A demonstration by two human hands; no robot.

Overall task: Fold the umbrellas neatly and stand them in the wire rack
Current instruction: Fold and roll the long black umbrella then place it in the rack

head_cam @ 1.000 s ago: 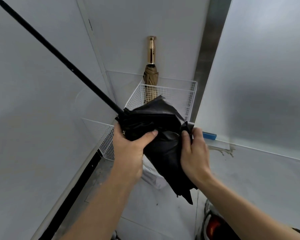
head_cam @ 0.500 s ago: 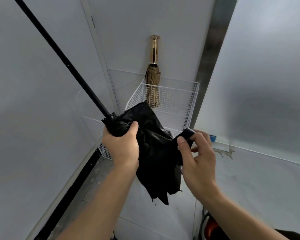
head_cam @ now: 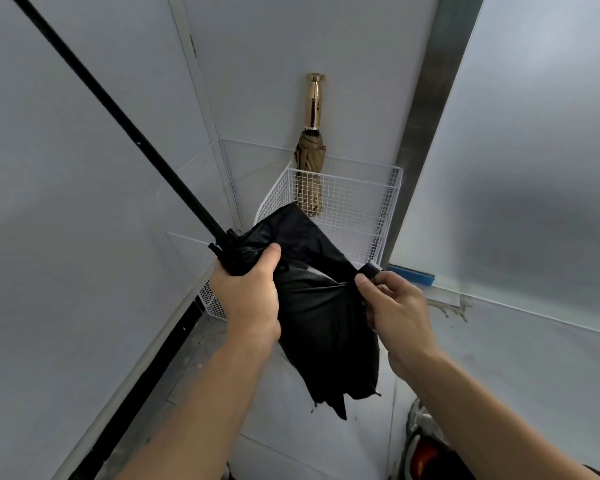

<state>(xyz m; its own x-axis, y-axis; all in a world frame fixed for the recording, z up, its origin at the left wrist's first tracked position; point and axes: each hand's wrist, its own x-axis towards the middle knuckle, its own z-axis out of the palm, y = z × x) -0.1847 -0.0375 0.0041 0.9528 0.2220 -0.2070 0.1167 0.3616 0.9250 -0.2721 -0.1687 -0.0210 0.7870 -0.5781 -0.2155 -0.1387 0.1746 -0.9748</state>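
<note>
One umbrella is already finished: the tan umbrella (head_cam: 309,178) with a gold handle stands folded in the wire rack (head_cam: 357,202), in the back corner against the wall. The black umbrella (head_cam: 312,299) is not yet ready. The person holds it in the air in front of the rack, with its long black shaft (head_cam: 118,119) pointing up to the left, so the shaft seems not collapsed.

The left hand (head_cam: 246,289) is closed around the canopy where it meets the shaft. The right hand (head_cam: 395,303) pinches the closure strap (head_cam: 371,270) between thumb and fingers, pulled out from the bunched cloth. The canopy is gathered, but its lower folds hang loose and uneven.

The step in hand appears to be wrapping the strap around the canopy. After this remain fastening it, probably shortening the shaft, and standing the umbrella in the rack beside the tan one.

No brand, label or writing can be read on anything here.
</note>
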